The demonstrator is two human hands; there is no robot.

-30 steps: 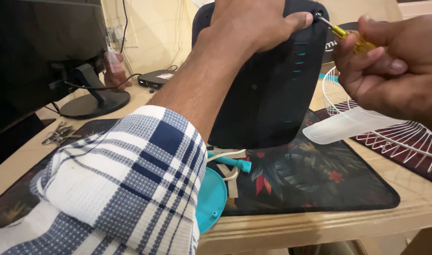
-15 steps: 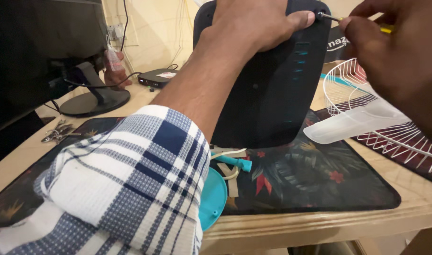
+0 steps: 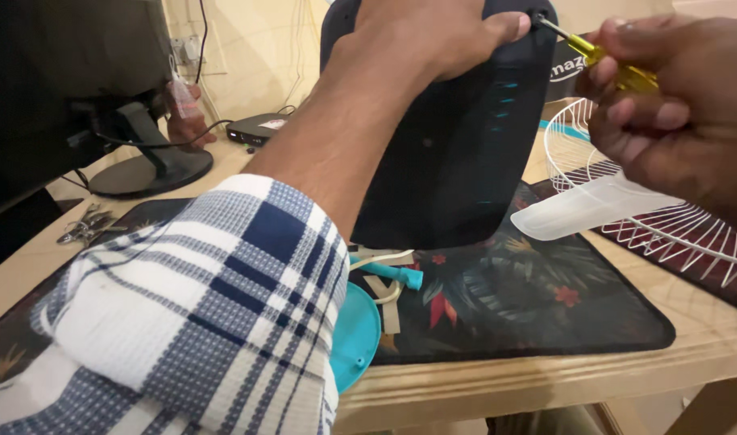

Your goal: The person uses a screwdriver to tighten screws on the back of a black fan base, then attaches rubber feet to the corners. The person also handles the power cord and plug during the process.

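While the dark panel (image 3: 457, 137) is gripped at its top edge by the left hand (image 3: 433, 36), a yellow screwdriver (image 3: 606, 64) is pinched in the right hand (image 3: 674, 121), tip at the corner beside the thumb; a white wire grille (image 3: 666, 217) crowds below.

The right hand (image 3: 674, 105) sits lower and farther right than half a second ago, so the yellow screwdriver handle (image 3: 618, 68) shows again between its fingers, much as it did a second ago. Its metal tip rests at the top right corner of the dark panel (image 3: 457, 145). The whole scene slides slightly left in view.
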